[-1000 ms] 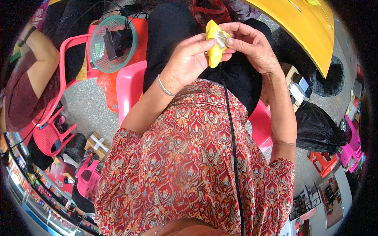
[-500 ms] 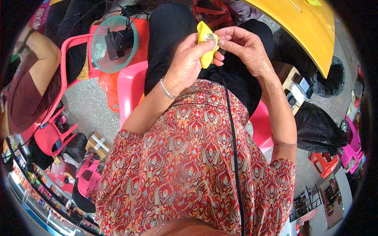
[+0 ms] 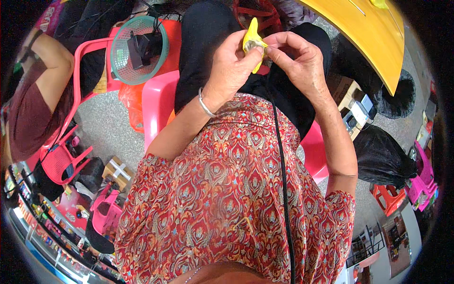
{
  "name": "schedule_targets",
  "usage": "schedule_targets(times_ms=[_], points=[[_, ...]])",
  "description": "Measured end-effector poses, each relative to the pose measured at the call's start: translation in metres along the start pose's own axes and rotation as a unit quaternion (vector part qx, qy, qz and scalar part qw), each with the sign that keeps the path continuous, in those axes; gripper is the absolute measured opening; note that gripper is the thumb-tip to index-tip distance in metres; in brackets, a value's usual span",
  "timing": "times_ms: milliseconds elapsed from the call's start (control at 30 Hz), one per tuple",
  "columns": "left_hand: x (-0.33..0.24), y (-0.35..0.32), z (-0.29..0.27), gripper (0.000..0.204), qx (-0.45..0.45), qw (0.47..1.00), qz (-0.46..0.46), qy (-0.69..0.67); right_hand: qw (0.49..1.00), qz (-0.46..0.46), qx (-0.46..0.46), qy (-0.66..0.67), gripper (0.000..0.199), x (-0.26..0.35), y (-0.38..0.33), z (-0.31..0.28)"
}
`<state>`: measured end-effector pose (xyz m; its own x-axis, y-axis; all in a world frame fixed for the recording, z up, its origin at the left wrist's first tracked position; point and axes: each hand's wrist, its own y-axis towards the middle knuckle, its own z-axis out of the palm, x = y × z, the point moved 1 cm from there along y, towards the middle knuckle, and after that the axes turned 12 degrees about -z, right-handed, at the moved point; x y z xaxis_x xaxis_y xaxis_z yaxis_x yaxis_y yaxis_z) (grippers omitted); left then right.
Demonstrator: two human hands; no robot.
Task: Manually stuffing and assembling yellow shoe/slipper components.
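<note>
A small, soft yellow piece (image 3: 253,29) with a pointed top and a whitish, shiny patch in its middle is held up above my lap. My left hand (image 3: 231,66) is closed round its left side, the thumb pressing on the pale patch; a silver bangle circles that wrist. From the other side my right hand (image 3: 300,59) brings thumb and forefinger together in a pinch at the piece's right edge. Whatever lies between those two fingertips is too small to make out. My left fingers behind the piece are mostly hidden.
A yellow tabletop (image 3: 378,47) juts in at the upper right. A green mesh basket (image 3: 163,61) holding black adapters sits on a red chair at left. Beside it is a person's bent arm (image 3: 52,66). A black cord (image 3: 280,156) runs down my patterned top. A black bag (image 3: 383,156) lies right.
The yellow piece has turned and tipped, so it looks narrower and its point rises higher. My left hand has rolled with it, and its fingertips on the far side have gone from sight.
</note>
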<state>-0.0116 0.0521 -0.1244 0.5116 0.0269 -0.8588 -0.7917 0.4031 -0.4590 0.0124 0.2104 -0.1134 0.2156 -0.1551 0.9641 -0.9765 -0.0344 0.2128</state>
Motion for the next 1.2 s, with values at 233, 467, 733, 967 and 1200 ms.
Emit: schedule_targets(times_ms=[233, 467, 733, 967, 1200], points=[[0.006, 0.01, 0.007, 0.033, -0.047, 0.998, 0.005, -0.05, 0.979, -0.116, -0.003, -0.169, 0.013, -0.002, 0.002, -0.002], [0.017, 0.029, 0.008, 0.029, -0.107, 0.987, 0.116, 0.026, 0.977, -0.117, -0.028, -0.175, 0.015, -0.007, 0.004, -0.005], [0.001, 0.018, 0.008, 0.034, -0.018, 0.994, 0.065, -0.083, 0.99, -0.054, -0.049, -0.118, 0.016, -0.01, 0.004, -0.007], [0.001, 0.015, 0.003, 0.035, -0.032, 0.999, 0.026, -0.033, 0.997, -0.019, -0.035, -0.069, 0.016, -0.008, 0.003, -0.005], [0.01, 0.027, 0.007, 0.026, -0.107, 0.984, 0.084, 0.114, 0.986, -0.081, -0.048, -0.137, 0.012, -0.013, 0.004, -0.006]])
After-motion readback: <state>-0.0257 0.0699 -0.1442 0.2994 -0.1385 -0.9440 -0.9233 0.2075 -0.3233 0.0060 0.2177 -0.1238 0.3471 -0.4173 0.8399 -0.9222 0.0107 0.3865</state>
